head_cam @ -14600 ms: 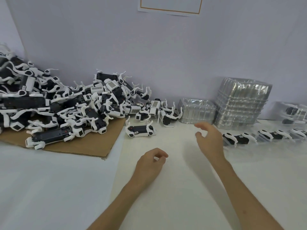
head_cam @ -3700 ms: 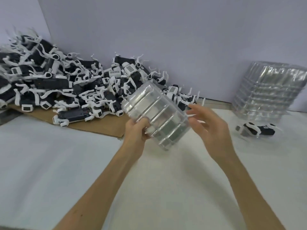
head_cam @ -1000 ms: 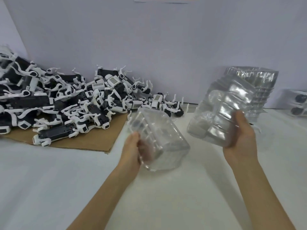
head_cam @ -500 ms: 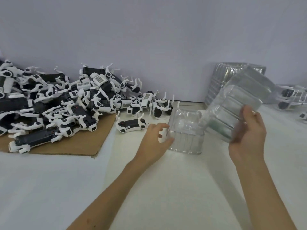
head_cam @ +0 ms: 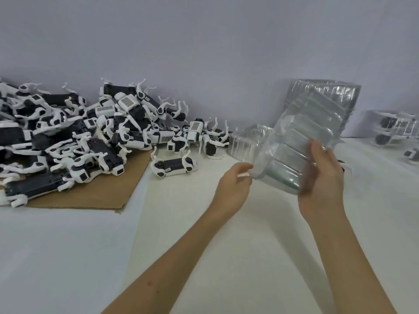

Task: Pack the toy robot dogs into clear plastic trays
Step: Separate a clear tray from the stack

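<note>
Two hands meet one clear tray (head_cam: 301,137), tilted above the table (head_cam: 249,250): right hand (head_cam: 319,177) grips its near end, thumb on top; left hand (head_cam: 233,186), fingers curled, touches its lower corner, grip unclear. Toy robot dogs (head_cam: 106,155) lie heaped at left.

Even soft light, faint shadows, blurred (wide-angle) curved edges
</note>
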`<state>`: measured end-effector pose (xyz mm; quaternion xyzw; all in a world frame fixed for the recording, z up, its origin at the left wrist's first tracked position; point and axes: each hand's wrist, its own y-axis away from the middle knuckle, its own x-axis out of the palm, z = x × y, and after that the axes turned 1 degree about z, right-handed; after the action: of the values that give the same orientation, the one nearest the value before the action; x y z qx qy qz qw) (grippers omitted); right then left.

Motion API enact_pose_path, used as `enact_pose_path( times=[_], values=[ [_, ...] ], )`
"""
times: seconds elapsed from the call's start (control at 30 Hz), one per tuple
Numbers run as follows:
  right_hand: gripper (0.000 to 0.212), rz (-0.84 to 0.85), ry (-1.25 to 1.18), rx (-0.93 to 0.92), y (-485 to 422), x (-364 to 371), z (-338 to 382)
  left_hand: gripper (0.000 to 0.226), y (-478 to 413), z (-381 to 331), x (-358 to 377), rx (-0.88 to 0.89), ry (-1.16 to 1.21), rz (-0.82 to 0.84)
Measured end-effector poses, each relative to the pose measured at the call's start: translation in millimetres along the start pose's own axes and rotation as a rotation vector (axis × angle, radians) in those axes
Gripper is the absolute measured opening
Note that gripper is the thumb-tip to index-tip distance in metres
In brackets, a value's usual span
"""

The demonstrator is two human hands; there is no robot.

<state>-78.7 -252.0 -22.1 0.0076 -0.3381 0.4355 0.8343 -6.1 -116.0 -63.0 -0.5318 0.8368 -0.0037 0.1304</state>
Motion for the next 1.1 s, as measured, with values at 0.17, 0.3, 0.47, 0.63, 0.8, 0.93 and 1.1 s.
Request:
enact_pose_path(
  times=[0.17,0.3,0.47,0.63,0.8,0.93,1.1],
  values=[
    [0.012,0.131,0.223,0.053,7,7,-8,0.019,34,-3,-39,0.123,0.130,-0.113],
    [0.035,0.318,0.430,0.019,26,24,-25,0.028,58,-13,-62,0.140,0.346,0.076],
    [0.019,0.496,0.470,-0.013,47,39,-38,0.028,71,-10,-76,0.195,0.415,0.045],
    [0.015,0.568,0.393,0.038,45,36,-34,0.029,76,-11,-86,0.186,0.410,0.175],
    [0.022,0.582,0.326,0.134,43,34,-29,0.028,79,-11,-87,0.183,0.441,0.212],
    [0.022,0.576,0.313,0.165,42,34,-29,0.028,80,-10,-87,0.187,0.452,0.226],
    [0.021,0.586,0.305,0.184,40,33,-29,0.030,80,-10,-85,0.187,0.464,0.220]
  ],
)
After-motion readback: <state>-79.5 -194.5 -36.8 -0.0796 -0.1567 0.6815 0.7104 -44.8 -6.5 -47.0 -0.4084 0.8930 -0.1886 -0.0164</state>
